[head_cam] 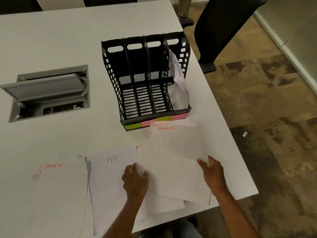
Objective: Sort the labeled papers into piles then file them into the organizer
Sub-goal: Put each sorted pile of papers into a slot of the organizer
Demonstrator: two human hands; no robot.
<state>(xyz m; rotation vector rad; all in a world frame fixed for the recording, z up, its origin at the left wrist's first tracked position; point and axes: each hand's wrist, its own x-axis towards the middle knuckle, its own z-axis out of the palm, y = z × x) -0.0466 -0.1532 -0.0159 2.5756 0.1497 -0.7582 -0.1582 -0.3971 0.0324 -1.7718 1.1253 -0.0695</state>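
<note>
Three paper piles lie along the near edge of the white table. The SPORTS pile (60, 191) is on the left, the HR pile (109, 170) in the middle, the FINANCE pile (176, 152) on the right. My left hand (135, 181) grips the left edge of the FINANCE sheets, and my right hand (212, 172) grips their right edge. Behind the piles stands a black organizer (132, 93) with several slots. Its rightmost slot holds white papers (178, 74). Green and pink sticky labels (145, 123) run along its front lip.
An open grey cable hatch (48, 93) is sunk into the white table (60, 40) at the left. A black office chair (221, 28) stands past the table's right edge. The table's right edge runs close to my right hand.
</note>
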